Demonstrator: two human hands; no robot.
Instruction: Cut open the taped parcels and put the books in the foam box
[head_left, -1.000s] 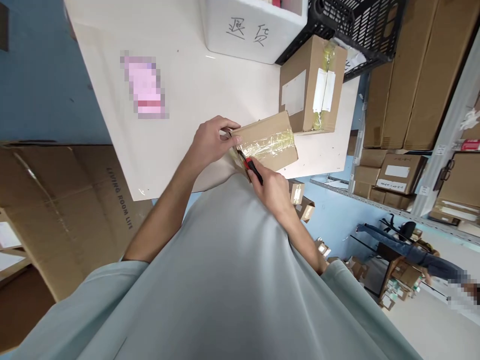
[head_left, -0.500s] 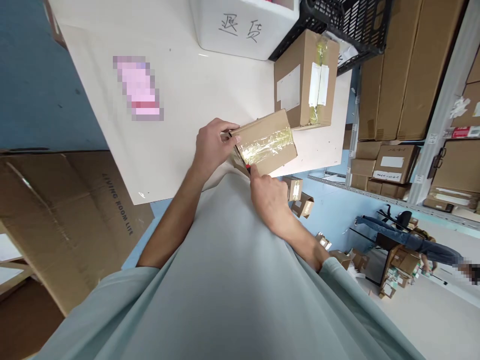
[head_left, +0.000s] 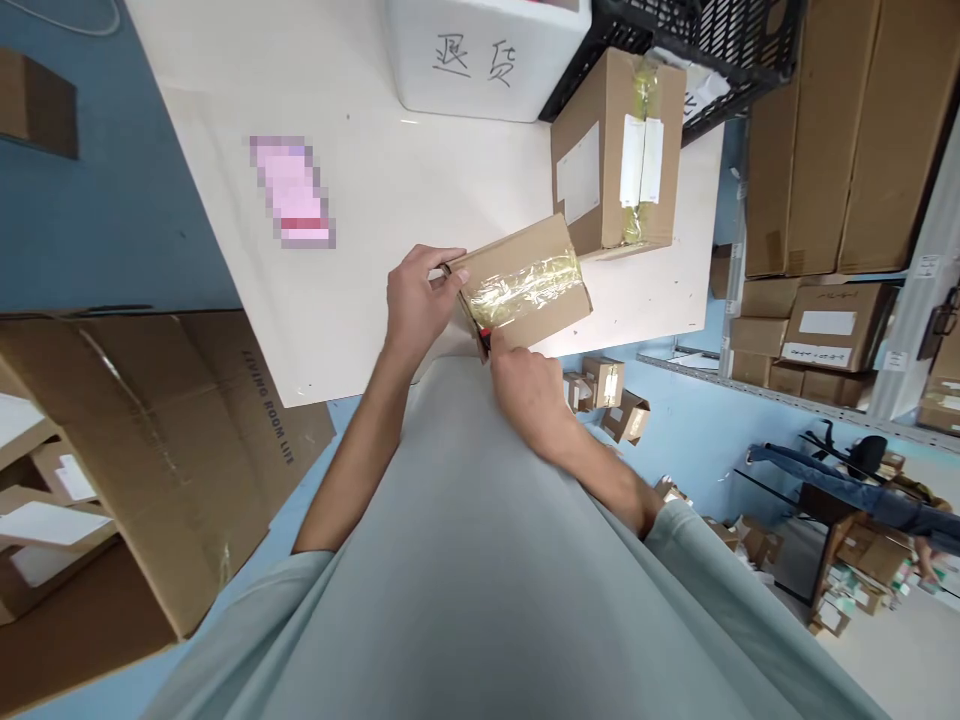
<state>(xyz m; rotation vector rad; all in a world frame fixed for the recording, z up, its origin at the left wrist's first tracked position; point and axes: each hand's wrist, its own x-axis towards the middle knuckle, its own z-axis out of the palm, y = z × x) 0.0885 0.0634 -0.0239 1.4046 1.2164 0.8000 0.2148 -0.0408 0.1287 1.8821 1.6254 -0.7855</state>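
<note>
We see the left hand [head_left: 414,300] at the near edge of the white surface [head_left: 375,180], its fingers [head_left: 442,262] wrapped over the left end of a small cardboard box [head_left: 536,300] and grasping it. The box sits tilted at that edge, just in front of the person's body, with a strip of clear, shiny tape [head_left: 521,285] running along its top.

The right hand [head_left: 525,385] is pressed against the box's near side, clenched around a utility knife [head_left: 484,338]. We can make out only a small red and black bit of the knife, between the hand and the cardboard at the box's near left corner. The blade itself is hidden from us.

Just beyond the small box stands a larger cardboard box [head_left: 607,200] with white labels. Behind it are a white foam box [head_left: 487,50] marked with handwritten characters and a black crate [head_left: 697,40]. Left of the surface, on the blue floor, we see a big open carton [head_left: 150,430]. To the right, shelves [head_left: 817,330] carry more cardboard boxes.
</note>
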